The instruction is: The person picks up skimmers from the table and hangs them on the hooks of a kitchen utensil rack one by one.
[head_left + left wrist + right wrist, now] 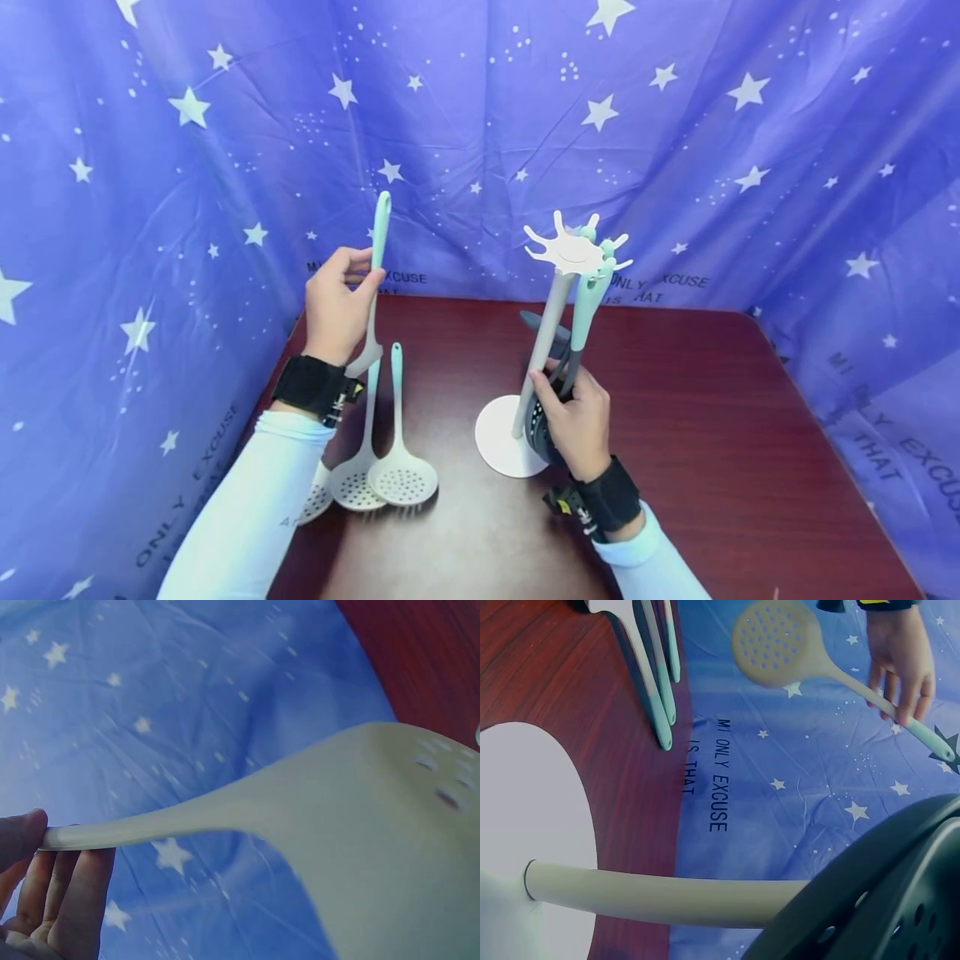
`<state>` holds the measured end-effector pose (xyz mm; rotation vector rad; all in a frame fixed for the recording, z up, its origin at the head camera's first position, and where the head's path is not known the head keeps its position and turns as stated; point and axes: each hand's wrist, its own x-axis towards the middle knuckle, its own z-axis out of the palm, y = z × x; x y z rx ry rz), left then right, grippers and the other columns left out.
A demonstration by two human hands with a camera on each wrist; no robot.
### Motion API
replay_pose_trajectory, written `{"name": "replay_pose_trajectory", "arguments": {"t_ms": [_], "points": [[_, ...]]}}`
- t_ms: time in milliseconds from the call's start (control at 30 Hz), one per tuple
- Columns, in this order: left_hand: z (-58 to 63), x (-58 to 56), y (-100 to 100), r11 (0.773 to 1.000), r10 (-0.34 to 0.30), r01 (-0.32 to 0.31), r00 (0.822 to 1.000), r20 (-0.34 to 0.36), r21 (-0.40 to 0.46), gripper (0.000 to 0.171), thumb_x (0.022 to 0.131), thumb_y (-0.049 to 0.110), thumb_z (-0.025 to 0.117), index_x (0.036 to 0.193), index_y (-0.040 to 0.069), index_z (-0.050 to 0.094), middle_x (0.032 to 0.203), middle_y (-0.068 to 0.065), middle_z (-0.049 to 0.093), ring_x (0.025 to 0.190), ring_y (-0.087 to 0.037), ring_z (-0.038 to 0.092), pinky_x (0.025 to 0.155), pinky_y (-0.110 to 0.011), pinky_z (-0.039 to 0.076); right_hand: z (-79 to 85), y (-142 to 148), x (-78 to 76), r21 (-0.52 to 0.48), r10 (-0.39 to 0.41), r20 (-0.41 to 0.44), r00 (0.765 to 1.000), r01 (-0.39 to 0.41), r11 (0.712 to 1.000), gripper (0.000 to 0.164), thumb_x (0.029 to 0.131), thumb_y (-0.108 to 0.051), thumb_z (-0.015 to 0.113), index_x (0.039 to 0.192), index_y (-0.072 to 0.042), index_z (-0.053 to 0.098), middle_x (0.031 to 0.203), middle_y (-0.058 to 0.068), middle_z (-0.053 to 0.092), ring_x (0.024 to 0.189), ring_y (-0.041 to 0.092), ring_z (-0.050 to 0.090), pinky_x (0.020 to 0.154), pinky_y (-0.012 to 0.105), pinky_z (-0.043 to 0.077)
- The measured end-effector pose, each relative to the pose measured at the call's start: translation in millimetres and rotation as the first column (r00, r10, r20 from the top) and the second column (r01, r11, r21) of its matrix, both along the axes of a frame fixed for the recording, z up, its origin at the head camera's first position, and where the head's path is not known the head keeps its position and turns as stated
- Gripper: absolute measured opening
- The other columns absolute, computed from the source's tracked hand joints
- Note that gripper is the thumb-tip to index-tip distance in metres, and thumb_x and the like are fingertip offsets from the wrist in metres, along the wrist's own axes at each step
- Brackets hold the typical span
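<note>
My left hand (335,304) pinches the mint handle of a cream skimmer (381,225) and holds it upright above the table's left side. The right wrist view shows that skimmer's perforated bowl (776,645) at the handle's far end. In the left wrist view, the skimmer's pale underside (337,795) fills the right side. At the white utensil stand (553,317), my right hand (587,417) grips the dark-headed utensils (592,304) hanging by mint handles. Its thumb lies close to the pole. A dark perforated bowl (900,900) is near the right wrist camera, and the fingers are hidden there.
Three cream skimmers (405,479) with mint handles lie on the dark red table (690,433) at the left, partly overlapping. The stand's round white base (495,442) sits mid-table, below a ring of white hooks (573,252). Blue star-patterned cloth (480,117) surrounds the table's back and sides.
</note>
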<state>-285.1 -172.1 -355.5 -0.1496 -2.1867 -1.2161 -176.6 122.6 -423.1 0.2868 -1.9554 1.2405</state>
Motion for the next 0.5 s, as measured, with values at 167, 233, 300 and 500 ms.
{"name": "replay_pose_trajectory", "arguments": {"t_ms": [167,233,300,500], "points": [[5.1,0.7,26,0.997,-0.067,0.068,0.997,-0.038,0.043,0.027,0.094,0.016,0.079,0.120,0.010,0.074,0.103,-0.007,0.078,0.091,-0.018,0.072,0.077,-0.026,0.052,-10.3,4,-5.5,0.010,0.003,0.001,1.000,-0.003,1.000,0.020,0.082,0.005,0.084,0.099,0.003,0.073,0.080,0.015,0.070,0.066,0.016,0.058,0.061,0.019,0.044],[7.2,0.7,36,0.993,-0.094,0.097,0.994,-0.055,0.060,0.027,0.093,0.015,0.080,0.119,0.010,0.075,0.102,-0.007,0.078,0.090,-0.017,0.072,0.075,-0.023,0.051,-19.1,7,-10.0,0.010,0.001,0.007,1.000,-0.001,1.000,0.022,0.081,0.004,0.085,0.099,0.002,0.073,0.081,0.014,0.071,0.068,0.016,0.059,0.061,0.019,0.044],[9.0,0.4,44,0.989,-0.124,0.129,0.990,-0.072,0.072,0.027,0.093,0.014,0.080,0.119,0.010,0.075,0.101,-0.007,0.078,0.089,-0.016,0.072,0.073,-0.022,0.050,-27.2,10,-14.2,0.013,-0.002,0.005,1.000,0.002,1.000,0.023,0.081,0.003,0.086,0.100,0.000,0.074,0.082,0.012,0.072,0.068,0.017,0.060,0.061,0.020,0.044],[10.0,-1.2,68,0.977,-0.184,0.191,0.979,-0.086,0.089,0.027,0.093,0.014,0.080,0.120,0.011,0.075,0.100,-0.005,0.078,0.087,-0.015,0.071,0.071,-0.026,0.050,-35.7,17,-17.9,0.024,0.015,-0.009,1.000,-0.015,1.000,0.021,0.085,-0.007,0.086,0.103,-0.005,0.075,0.085,0.005,0.073,0.069,0.012,0.061,0.061,0.020,0.046]]}}
